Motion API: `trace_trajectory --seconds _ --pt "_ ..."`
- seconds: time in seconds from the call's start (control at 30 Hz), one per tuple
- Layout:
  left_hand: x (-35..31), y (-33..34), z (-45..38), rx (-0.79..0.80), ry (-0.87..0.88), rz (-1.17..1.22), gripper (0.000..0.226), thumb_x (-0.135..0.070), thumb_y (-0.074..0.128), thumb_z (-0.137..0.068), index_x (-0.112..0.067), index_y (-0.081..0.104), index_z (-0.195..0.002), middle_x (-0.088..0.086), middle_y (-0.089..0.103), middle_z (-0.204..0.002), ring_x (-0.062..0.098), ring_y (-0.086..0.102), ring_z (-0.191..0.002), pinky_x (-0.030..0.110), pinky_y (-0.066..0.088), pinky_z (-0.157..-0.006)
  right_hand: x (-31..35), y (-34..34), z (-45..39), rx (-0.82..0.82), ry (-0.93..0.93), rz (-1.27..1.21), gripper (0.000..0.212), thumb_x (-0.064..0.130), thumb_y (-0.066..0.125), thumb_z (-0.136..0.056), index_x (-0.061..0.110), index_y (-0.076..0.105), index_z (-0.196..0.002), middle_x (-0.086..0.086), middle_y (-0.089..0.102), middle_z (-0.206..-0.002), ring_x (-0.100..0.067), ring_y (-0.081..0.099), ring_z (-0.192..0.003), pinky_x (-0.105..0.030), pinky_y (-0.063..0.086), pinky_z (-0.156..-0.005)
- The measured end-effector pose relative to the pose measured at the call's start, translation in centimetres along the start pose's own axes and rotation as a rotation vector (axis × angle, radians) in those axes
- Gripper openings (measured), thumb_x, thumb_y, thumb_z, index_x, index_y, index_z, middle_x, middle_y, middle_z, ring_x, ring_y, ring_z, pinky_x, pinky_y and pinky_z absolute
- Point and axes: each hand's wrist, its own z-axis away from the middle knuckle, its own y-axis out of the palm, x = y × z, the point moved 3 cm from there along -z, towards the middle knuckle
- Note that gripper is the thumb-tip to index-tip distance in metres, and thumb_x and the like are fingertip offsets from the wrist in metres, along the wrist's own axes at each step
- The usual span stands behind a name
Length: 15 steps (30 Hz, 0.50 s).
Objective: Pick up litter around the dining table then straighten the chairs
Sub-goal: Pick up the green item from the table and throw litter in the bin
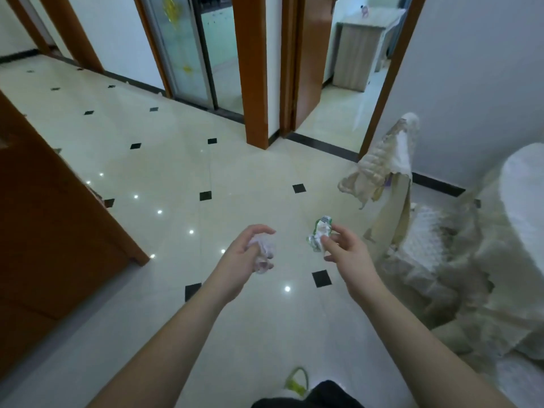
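Note:
Both my arms reach out over the glossy tiled floor [176, 178]. My left hand [244, 257] grips a crumpled whitish, faintly pink wad of litter [266, 253], its fingers curled round it. My right hand [344, 251] pinches a crumpled green-and-white wrapper [319, 234] between thumb and fingers. The two hands are level and a short gap apart. No dining table or chair shows plainly in the head view.
Furniture draped in pale cloth and bubble wrap [459, 245] fills the right side. A brown wooden door [50, 231] stands at the left. Ahead are a glass sliding door [188, 48] and an open doorway [347, 78]. A yellow-green item [295, 384] lies near my feet.

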Motion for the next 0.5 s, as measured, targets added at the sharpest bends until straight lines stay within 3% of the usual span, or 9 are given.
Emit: trace_trajectory --seconds 0.07,0.13,0.23,0.27,0.37,0.5 --pt "-1.7 0.4 -3.9 -0.012 -0.029 -0.019 0.025 -0.004 0.04 -0.083 -0.013 0.063 -0.081 0.007 0.057 -0.075 0.017 0.052 -0.056 0.03 0.044 -0.062 1.0 -0.5 -4.1 -0.013 -0.005 -0.008 0.032 0.022 0.063 -0.09 0.021 0.058 -0.122 0.0 0.065 -0.089 -0.011 0.064 -0.085 -0.027 0.053 -0.072" --pt "-3.6 0.8 -8.3 -0.013 -0.093 -0.022 0.014 -0.017 0.045 -0.074 -0.012 0.059 -0.072 0.006 0.056 -0.067 0.018 0.048 -0.052 0.026 0.035 -0.055 2.2 -0.8 -8.0 -0.029 -0.005 -0.005 0.034 0.02 0.063 -0.09 0.019 0.057 -0.124 0.004 0.063 -0.087 -0.009 0.062 -0.083 -0.026 0.053 -0.071" --pt "-4.7 1.4 -14.4 0.118 -0.302 -0.094 0.026 -0.02 0.043 -0.09 -0.008 0.046 -0.066 0.005 0.049 -0.055 0.018 0.043 -0.045 0.021 0.027 -0.046 3.4 -0.9 -12.7 -0.047 -0.003 -0.02 0.033 0.018 0.063 -0.09 0.02 0.058 -0.123 0.001 0.065 -0.091 -0.009 0.063 -0.084 -0.025 0.053 -0.07" --pt "-4.9 1.3 -16.1 0.114 -0.291 -0.128 0.029 -0.017 0.04 -0.095 -0.009 0.044 -0.067 0.004 0.049 -0.054 0.018 0.042 -0.043 0.021 0.028 -0.045 3.6 -0.9 -14.1 -0.05 -0.008 -0.016 0.032 0.019 0.063 -0.09 0.021 0.058 -0.122 0.001 0.065 -0.091 -0.009 0.063 -0.084 -0.026 0.053 -0.072" --pt "-6.1 1.0 -20.7 0.09 -0.005 -0.143 0.021 -0.024 0.042 -0.099 -0.016 0.044 -0.08 0.0 0.053 -0.069 0.016 0.044 -0.055 0.02 0.036 -0.053 4.1 -0.6 -18.7 -0.061 -0.003 -0.013 0.028 0.019 0.063 -0.09 0.025 0.061 -0.118 0.0 0.067 -0.09 -0.011 0.063 -0.083 -0.033 0.055 -0.078" --pt "-6.2 -0.2 -28.8 0.133 0.042 -0.14 0.007 -0.026 0.045 -0.097 -0.032 0.041 -0.1 0.003 0.05 -0.079 0.016 0.042 -0.06 0.024 0.04 -0.057 4.6 0.3 -26.1 -0.106 0.007 -0.016 0.03 0.017 0.063 -0.09 0.022 0.061 -0.119 -0.004 0.066 -0.094 -0.015 0.063 -0.084 -0.036 0.053 -0.079"
